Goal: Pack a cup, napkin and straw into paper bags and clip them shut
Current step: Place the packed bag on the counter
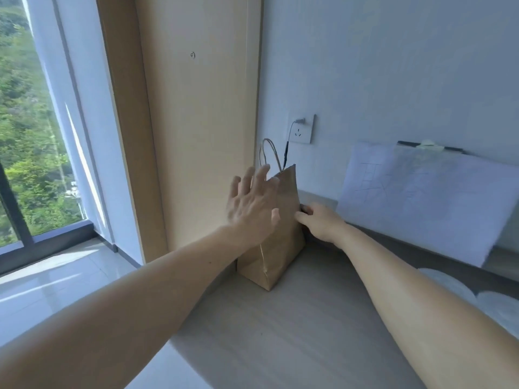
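Bag: a brown paper bag (280, 237) with twisted paper handles (271, 153) stands upright at the far left corner of the pale wood-grain table (280, 332), close against a tall light wooden panel (202, 136). Its top is folded narrow.
Left hand: the left hand (252, 203) is raised in front of the bag's upper part, back toward the camera. Its fingers (262, 174) are straight, spread wide and hold nothing.
Right hand: the right hand (320, 223) reaches to the bag's right edge at mid-height. Its thumb and forefinger tips touch the paper; I cannot tell whether they pinch it.
Wall: a white wall socket (302, 130) with a plug and a dark cable sits just behind the bag.
Sheet: a large white paper sheet (421, 197) with faint lines leans against the wall to the right.
Window: a floor-length window (28, 136) on the left shows green trees.
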Action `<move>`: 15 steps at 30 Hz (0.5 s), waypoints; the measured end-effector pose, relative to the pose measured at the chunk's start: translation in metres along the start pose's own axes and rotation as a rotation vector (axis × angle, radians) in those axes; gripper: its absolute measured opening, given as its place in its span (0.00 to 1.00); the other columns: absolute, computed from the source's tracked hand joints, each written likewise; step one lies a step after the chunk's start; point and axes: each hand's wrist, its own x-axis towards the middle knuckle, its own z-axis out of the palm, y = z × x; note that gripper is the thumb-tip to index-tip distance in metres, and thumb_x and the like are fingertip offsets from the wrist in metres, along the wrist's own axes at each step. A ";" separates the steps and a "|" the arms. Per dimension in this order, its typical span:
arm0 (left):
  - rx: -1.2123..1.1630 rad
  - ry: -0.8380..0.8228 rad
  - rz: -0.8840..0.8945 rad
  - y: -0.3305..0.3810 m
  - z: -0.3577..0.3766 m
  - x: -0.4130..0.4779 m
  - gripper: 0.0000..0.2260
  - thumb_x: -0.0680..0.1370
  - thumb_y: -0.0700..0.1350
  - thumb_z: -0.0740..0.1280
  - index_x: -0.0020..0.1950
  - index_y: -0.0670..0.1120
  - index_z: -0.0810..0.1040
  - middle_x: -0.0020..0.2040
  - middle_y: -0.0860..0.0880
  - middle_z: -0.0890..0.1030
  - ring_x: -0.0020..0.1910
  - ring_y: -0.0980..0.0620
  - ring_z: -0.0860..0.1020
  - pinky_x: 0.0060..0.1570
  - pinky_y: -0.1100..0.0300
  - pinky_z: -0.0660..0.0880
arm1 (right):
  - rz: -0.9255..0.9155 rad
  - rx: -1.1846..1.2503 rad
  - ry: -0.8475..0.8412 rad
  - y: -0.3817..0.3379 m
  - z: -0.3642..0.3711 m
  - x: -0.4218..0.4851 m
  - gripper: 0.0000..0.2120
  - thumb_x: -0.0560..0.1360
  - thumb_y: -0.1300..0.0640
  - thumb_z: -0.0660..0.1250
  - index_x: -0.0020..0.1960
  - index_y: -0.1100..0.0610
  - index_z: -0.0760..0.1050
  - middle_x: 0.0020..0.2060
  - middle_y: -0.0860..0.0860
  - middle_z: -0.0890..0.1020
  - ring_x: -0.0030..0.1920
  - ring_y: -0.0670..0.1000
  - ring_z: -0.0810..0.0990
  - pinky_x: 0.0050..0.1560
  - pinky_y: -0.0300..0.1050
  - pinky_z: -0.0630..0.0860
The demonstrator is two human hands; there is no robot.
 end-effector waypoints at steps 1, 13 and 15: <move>0.007 -0.025 0.047 0.007 -0.003 -0.007 0.23 0.77 0.52 0.63 0.71 0.50 0.65 0.77 0.50 0.55 0.77 0.46 0.51 0.74 0.49 0.50 | 0.020 -0.047 -0.017 -0.003 -0.005 -0.016 0.23 0.80 0.44 0.60 0.71 0.54 0.69 0.68 0.51 0.75 0.66 0.55 0.74 0.62 0.48 0.69; -0.160 -0.427 0.322 0.138 -0.075 -0.052 0.21 0.78 0.57 0.62 0.66 0.47 0.71 0.66 0.44 0.71 0.65 0.40 0.67 0.60 0.45 0.66 | 0.343 -0.355 0.157 0.035 -0.101 -0.255 0.22 0.76 0.45 0.65 0.63 0.58 0.73 0.61 0.52 0.78 0.56 0.55 0.78 0.52 0.50 0.76; -0.210 -0.414 0.381 0.176 -0.089 -0.058 0.22 0.78 0.57 0.62 0.68 0.47 0.71 0.67 0.45 0.70 0.65 0.42 0.67 0.58 0.47 0.66 | 0.396 -0.349 0.230 0.048 -0.126 -0.297 0.18 0.76 0.45 0.66 0.60 0.56 0.74 0.58 0.51 0.78 0.53 0.54 0.78 0.51 0.49 0.76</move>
